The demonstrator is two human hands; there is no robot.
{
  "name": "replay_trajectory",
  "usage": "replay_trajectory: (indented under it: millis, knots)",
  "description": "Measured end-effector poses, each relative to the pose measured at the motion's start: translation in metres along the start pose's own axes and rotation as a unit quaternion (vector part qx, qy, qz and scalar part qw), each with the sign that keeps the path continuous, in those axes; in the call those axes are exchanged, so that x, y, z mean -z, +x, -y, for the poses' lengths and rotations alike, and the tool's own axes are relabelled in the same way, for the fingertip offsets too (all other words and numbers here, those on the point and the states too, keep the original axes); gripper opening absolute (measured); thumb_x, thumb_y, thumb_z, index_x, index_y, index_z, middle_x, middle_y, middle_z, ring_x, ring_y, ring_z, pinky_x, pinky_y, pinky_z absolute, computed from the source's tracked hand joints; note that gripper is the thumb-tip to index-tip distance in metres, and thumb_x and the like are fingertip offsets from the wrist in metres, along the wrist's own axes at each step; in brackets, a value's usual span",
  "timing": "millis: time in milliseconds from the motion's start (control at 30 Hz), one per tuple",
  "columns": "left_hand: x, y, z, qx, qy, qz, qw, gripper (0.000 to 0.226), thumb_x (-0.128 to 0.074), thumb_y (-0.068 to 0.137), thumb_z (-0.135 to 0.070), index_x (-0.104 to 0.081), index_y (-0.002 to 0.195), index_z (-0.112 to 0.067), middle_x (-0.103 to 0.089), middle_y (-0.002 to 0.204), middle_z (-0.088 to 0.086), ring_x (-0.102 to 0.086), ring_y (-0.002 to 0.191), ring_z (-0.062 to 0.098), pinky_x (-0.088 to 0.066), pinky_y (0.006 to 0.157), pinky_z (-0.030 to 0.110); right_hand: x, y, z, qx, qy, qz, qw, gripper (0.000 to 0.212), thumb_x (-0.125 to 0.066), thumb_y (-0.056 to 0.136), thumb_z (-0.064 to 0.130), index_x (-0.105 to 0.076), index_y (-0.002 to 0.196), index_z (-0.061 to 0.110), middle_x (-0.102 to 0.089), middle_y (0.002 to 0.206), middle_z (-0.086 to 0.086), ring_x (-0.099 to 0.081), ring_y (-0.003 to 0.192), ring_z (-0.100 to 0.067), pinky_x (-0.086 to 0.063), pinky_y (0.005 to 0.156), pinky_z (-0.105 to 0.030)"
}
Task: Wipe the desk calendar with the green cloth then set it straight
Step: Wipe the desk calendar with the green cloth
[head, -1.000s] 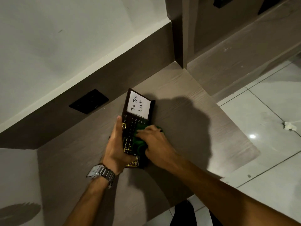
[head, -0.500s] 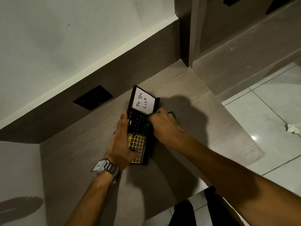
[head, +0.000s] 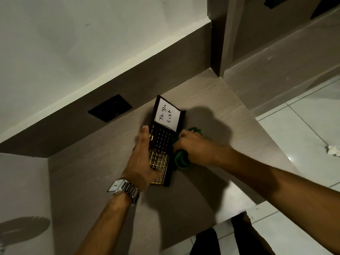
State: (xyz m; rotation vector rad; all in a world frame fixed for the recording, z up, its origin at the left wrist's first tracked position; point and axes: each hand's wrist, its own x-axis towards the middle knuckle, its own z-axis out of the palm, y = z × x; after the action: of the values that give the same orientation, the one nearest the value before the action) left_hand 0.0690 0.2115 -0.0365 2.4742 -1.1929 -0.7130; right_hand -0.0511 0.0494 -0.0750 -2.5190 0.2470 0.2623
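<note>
A dark desk calendar with gold number grids and a white "To Do List" card lies slanted on the wooden desk. My left hand, a metal watch on its wrist, lies flat along the calendar's left edge and lower corner, fingers extended, steadying it. My right hand is closed around the bunched green cloth and presses it against the calendar's right edge. Most of the cloth is hidden inside the fist.
A black wall socket plate sits in the brown back panel behind the desk. A vertical post meets the desk's far corner. To the right is white tiled floor with a crumpled paper scrap.
My right hand with the cloth has slid off the calendar's face to its right edge. The left hand has opened flatter against the left side.
</note>
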Motion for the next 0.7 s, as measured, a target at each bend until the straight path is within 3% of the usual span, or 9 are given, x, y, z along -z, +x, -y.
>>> replay_trajectory:
  millis: [67, 200, 400, 533, 600, 633, 700]
  knots:
    - [0.000, -0.001, 0.000, 0.004, 0.001, 0.004, 1.000, 0.140, -0.088, 0.056, -0.015, 0.024, 0.136, -0.040, 0.004, 0.162, 0.000, -0.004, 0.149, 0.023, -0.021, 0.118, 0.055, 0.013, 0.010, -0.012, -0.016, 0.012, -0.014, 1.000, 0.043, -0.061, 0.081, 0.000, -0.065, 0.118, 0.020, -0.050, 0.124, -0.012, -0.050, 0.115, -0.028, -0.046, 0.093, -0.039]
    - [0.000, -0.001, 0.002, 0.005, -0.003, 0.010, 1.000, 0.139, -0.087, 0.057, -0.016, 0.025, 0.136, -0.041, 0.004, 0.162, -0.002, -0.003, 0.149, 0.024, -0.020, 0.118, 0.055, 0.031, 0.034, -0.025, -0.133, 0.006, -0.069, 0.989, 0.047, -0.066, 0.082, 0.003, -0.060, 0.125, 0.022, -0.044, 0.133, -0.013, -0.049, 0.120, -0.033, -0.044, 0.101, -0.043]
    - [-0.002, -0.002, 0.003, 0.001, -0.010, -0.003, 1.000, 0.144, -0.089, 0.053, -0.017, 0.022, 0.143, -0.035, -0.004, 0.162, 0.003, -0.012, 0.147, 0.023, -0.021, 0.118, 0.048, 0.004, 0.013, 0.010, -0.016, 0.039, 0.080, 0.996, 0.043, -0.060, 0.084, 0.002, -0.059, 0.123, 0.020, -0.048, 0.126, -0.011, -0.052, 0.113, -0.029, -0.052, 0.091, -0.041]
    - [-0.001, 0.000, 0.003, 0.005, -0.017, 0.006, 1.000, 0.142, -0.088, 0.054, -0.016, 0.026, 0.135, -0.045, 0.000, 0.162, -0.001, -0.007, 0.148, 0.022, -0.020, 0.118, 0.053, 0.031, 0.025, -0.020, -0.104, 0.073, -0.029, 0.991, 0.048, -0.063, 0.083, 0.001, -0.057, 0.127, 0.019, -0.054, 0.129, -0.010, -0.054, 0.118, -0.028, -0.049, 0.097, -0.040]
    - [-0.001, 0.000, 0.004, 0.005, -0.021, 0.005, 1.000, 0.142, -0.088, 0.054, -0.017, 0.025, 0.134, -0.046, 0.001, 0.162, -0.001, -0.008, 0.148, 0.023, -0.021, 0.118, 0.051, 0.049, 0.029, -0.045, -0.195, 0.193, -0.124, 0.954, 0.050, -0.066, 0.081, 0.001, -0.055, 0.128, 0.018, -0.060, 0.123, -0.012, -0.060, 0.109, -0.027, -0.054, 0.091, -0.042]
    - [-0.001, 0.000, 0.005, 0.005, -0.021, 0.001, 1.000, 0.142, -0.088, 0.054, -0.017, 0.025, 0.135, -0.046, 0.000, 0.162, -0.001, -0.010, 0.147, 0.023, -0.023, 0.116, 0.048, 0.056, 0.028, -0.055, -0.232, 0.314, -0.173, 0.904, 0.049, -0.066, 0.081, 0.002, -0.054, 0.127, 0.015, -0.062, 0.120, -0.013, -0.062, 0.105, -0.027, -0.056, 0.087, -0.044]
    - [-0.003, -0.001, 0.007, 0.010, -0.022, -0.005, 1.000, 0.144, -0.088, 0.053, -0.016, 0.024, 0.138, -0.047, -0.001, 0.162, 0.000, -0.017, 0.145, 0.025, -0.028, 0.108, 0.041, 0.058, 0.022, -0.063, -0.254, 0.526, -0.255, 0.771, 0.045, -0.069, 0.080, 0.006, -0.058, 0.123, 0.013, -0.066, 0.115, -0.014, -0.065, 0.100, -0.025, -0.058, 0.083, -0.043]
